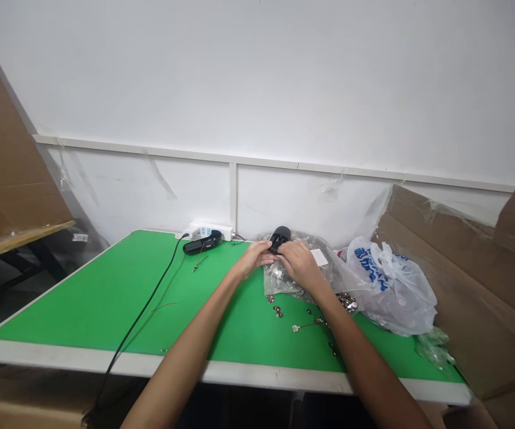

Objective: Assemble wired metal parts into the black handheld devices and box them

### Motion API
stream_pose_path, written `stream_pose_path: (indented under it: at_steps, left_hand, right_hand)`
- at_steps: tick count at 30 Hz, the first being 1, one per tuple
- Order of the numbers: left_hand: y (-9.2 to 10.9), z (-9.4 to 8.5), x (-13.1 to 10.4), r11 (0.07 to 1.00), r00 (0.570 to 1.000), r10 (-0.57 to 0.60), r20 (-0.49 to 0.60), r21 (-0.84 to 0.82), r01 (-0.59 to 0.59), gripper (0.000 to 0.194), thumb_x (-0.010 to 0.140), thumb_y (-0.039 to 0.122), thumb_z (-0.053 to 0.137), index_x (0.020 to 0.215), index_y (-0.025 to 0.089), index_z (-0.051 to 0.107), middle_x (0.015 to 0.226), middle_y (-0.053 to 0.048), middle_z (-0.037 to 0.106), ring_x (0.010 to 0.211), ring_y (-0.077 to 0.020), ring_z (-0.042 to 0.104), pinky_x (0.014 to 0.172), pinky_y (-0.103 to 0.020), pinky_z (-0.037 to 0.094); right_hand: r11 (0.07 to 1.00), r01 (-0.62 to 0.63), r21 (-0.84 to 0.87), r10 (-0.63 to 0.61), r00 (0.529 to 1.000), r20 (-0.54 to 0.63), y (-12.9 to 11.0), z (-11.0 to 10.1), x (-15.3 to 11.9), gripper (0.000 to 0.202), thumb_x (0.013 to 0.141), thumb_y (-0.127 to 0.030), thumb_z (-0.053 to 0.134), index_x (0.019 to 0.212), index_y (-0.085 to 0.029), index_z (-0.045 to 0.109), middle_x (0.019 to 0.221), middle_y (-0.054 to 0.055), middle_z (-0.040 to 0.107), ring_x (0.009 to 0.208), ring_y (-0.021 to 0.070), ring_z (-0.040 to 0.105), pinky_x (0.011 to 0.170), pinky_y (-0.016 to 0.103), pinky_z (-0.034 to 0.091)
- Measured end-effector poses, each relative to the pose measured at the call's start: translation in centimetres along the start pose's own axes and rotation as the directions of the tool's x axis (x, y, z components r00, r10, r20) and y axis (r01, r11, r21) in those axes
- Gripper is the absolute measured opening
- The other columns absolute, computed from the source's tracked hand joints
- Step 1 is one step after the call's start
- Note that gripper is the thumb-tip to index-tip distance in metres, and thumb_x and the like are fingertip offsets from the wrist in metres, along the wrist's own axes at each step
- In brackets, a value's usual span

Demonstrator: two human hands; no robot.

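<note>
Both hands meet over the far middle of the green table [118,286], around a black plastic part with a rounded top [281,233]; its exact kind I cannot make out. My left hand [256,257] has its fingers closed on the part's left side. Against the right and lower side press the bent fingers of my right hand [299,261], partly hiding it. Beneath and behind the hands lies a clear plastic bag [284,283] of small pieces, with a white paper label [318,257] on it. Small round metal pieces [277,311] lie on the table nearer to me.
A black handheld device [202,243] with loose wires rests by a white power strip [212,231] at the wall. The black cable [150,304] crosses the table's left side. To the right stand a white plastic bag [391,286] with blue print and cardboard [462,256].
</note>
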State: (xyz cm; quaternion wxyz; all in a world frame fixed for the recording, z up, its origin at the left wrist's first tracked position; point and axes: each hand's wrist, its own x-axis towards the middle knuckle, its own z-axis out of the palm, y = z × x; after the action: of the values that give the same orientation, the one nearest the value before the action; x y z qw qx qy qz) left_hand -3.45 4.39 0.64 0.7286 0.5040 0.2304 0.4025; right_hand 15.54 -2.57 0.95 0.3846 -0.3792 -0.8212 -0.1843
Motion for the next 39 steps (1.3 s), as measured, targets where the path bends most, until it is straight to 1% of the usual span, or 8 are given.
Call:
stream_pose_path:
  at_steps: [7,12,15,18,22,27,32,39]
  left_hand:
    - [-1.4,1.5,0.2,0.966,0.975,0.193,-0.114,0.197,-0.168,0.061,0.082,0.045,0.086,0.129,0.019,0.058,0.090,-0.001,0.071,0.069,-0.0119,0.065,0.065,-0.022,0.052]
    - [-0.1,1.2,-0.8,0.742,0.787,0.585,-0.193,0.518,-0.425,0.052,0.098,0.055,0.065,0.136,0.021,0.056,0.109,-0.007,0.071,0.082,-0.0156,0.066,0.081,-0.030,0.054]
    - [1.6,0.4,-1.2,0.705,0.715,0.663,-0.224,0.508,-0.495,0.049,0.101,0.059,0.057,0.132,0.021,0.065,0.113,-0.008,0.068,0.078,-0.0148,0.062,0.072,-0.028,0.053]
    - [2.6,-0.9,-0.6,0.823,0.800,0.544,-0.254,0.349,-0.449,0.046,0.098,0.056,0.059,0.119,0.017,0.072,0.081,-0.003,0.062,0.061,-0.0128,0.053,0.056,-0.026,0.045]
    - [2.2,-2.4,0.6,0.930,0.913,0.338,-0.230,0.230,-0.286,0.046,0.093,0.051,0.063,0.113,0.012,0.076,0.057,0.003,0.047,0.048,-0.0112,0.041,0.048,-0.025,0.036]
    - [1.6,-2.4,0.7,0.935,0.941,0.293,-0.169,0.256,-0.246,0.059,0.089,0.063,0.070,0.123,0.014,0.073,0.061,0.004,0.049,0.048,-0.0086,0.040,0.048,-0.023,0.034]
    - [1.2,-1.4,-0.1,0.966,0.998,0.050,0.048,0.250,-0.061,0.062,0.079,0.064,0.081,0.115,0.015,0.072,0.064,0.005,0.049,0.045,-0.0053,0.033,0.043,-0.020,0.026]
    - [1.3,-0.4,-1.1,0.938,0.969,-0.218,0.118,0.298,0.175,0.056,0.072,0.061,0.089,0.095,0.017,0.062,0.063,0.008,0.045,0.046,-0.0043,0.034,0.044,-0.018,0.028]
  right_hand:
    - [1.000,-0.022,-0.003,0.022,0.999,-0.024,-0.1,0.2,-0.2,0.023,0.109,-0.027,0.051,0.117,-0.021,0.072,0.114,0.013,0.077,0.112,0.0275,0.070,0.109,0.049,0.051]
    - [0.997,-0.078,-0.024,0.074,0.990,-0.121,-0.1,-0.9,-0.3,0.038,0.104,-0.036,0.063,0.139,-0.023,0.062,0.138,0.015,0.070,0.136,0.0326,0.061,0.121,0.059,0.042]
    - [0.992,-0.124,-0.010,0.119,0.966,-0.228,0.2,-2.1,-0.3,0.050,0.101,-0.038,0.068,0.147,-0.023,0.055,0.140,0.016,0.067,0.137,0.0343,0.060,0.118,0.059,0.046]
    - [0.991,-0.134,0.019,0.134,0.954,-0.268,0.6,-3.0,-0.4,0.063,0.097,-0.042,0.074,0.151,-0.023,0.050,0.142,0.018,0.064,0.137,0.0355,0.059,0.117,0.060,0.049]
    - [0.991,-0.098,0.093,0.106,0.992,-0.076,0.9,-3.1,-0.6,0.080,0.088,-0.051,0.082,0.154,-0.022,0.046,0.149,0.019,0.058,0.140,0.0368,0.057,0.118,0.059,0.049]
    - [0.981,-0.117,0.153,0.092,0.982,0.164,1.0,-1.7,-0.8,0.076,0.089,-0.042,0.080,0.154,-0.023,0.046,0.153,0.018,0.056,0.143,0.0380,0.055,0.118,0.061,0.048]
    - [0.920,-0.217,0.326,0.190,0.975,0.115,0.4,-0.3,-0.8,0.051,0.095,-0.024,0.062,0.144,-0.021,0.051,0.135,0.016,0.067,0.116,0.0287,0.069,0.102,0.048,0.058]
    - [0.933,-0.208,0.293,0.158,0.970,0.186,-0.3,0.6,-1.0,0.031,0.094,-0.015,0.059,0.125,-0.019,0.061,0.120,0.013,0.071,0.111,0.0273,0.068,0.096,0.041,0.056]
